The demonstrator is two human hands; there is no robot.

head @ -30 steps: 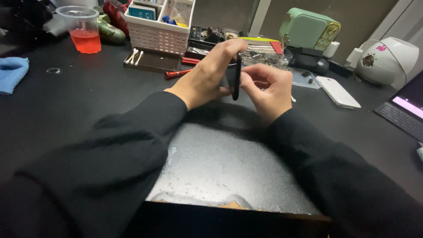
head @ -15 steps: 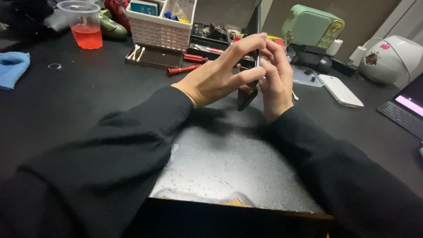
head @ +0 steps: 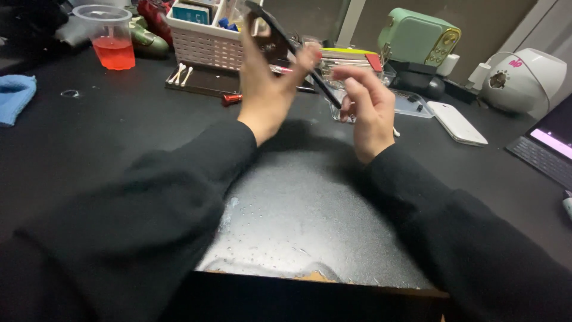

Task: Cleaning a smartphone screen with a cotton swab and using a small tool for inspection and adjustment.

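1. Over the last second the thin dark flat piece (head: 292,50) has gone from being pinched low between both hands, just above the counter (head: 107,137), to being raised and tilted, its upper end now up in front of the white basket (head: 205,42).
2. The left hand (head: 268,83) has lifted with it and turned palm-up; the right hand (head: 369,110) has let go of its earlier two-handed pinch and sits a little lower and to the right.
3. By my judgement the piece is being turned over for a look at another side, not set down.
4. The left hand grips the piece: thumb on one face, fingertips on the other, closed around its upper half.
5. The right hand is half open, fingers loosely curled, with the lower end of the piece just at its fingertips; whether they touch it I cannot tell.
6. A cup of red liquid (head: 110,39) stands far left, a white phone (head: 457,122) lies to the right.
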